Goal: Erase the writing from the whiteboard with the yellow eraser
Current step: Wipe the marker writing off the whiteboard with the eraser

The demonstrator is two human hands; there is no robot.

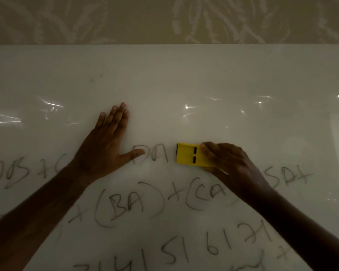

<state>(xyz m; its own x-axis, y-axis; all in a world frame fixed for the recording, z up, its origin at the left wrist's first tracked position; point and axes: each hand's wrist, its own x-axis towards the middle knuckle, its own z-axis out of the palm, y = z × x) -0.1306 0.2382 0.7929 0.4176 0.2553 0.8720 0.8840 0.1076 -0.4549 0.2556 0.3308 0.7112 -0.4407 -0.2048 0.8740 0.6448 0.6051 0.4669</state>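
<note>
The white whiteboard [184, 75] fills most of the view. Its upper half is blank, and dark handwriting [129, 206] of letters, brackets and numbers covers the lower half. My right hand [231, 165] grips the yellow eraser [190, 155] and presses it flat on the board, just right of the letters "DA" [151, 155]. My left hand [108, 145] lies flat on the board with fingers spread, its thumb touching those letters. My forearms hide parts of the writing.
Above the board's top edge is a beige wall [125, 18] with a pale leaf pattern. Light glares [186, 107] reflect off the glossy board surface, with a bright spot at the right edge.
</note>
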